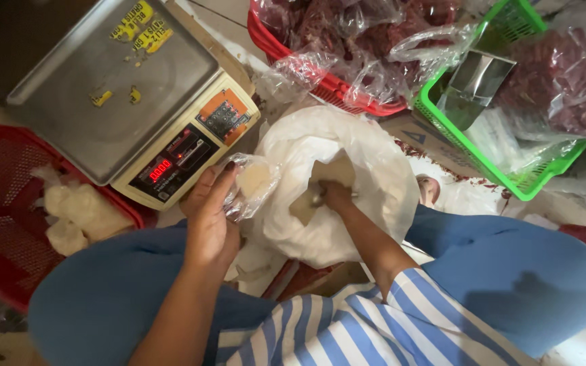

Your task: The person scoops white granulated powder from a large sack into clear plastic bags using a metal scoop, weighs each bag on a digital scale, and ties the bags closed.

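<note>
Holding small clear bag in left hand grip, right hand clamped on scoop

Small clear bag part-filled, pale powder; big white sack open, upright.

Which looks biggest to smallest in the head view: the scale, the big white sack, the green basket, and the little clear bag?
1. Scale
2. White sack and green basket: alike, and the basket is cut off by the frame, so unranked
3. Small clear bag, held in the left hand
</note>
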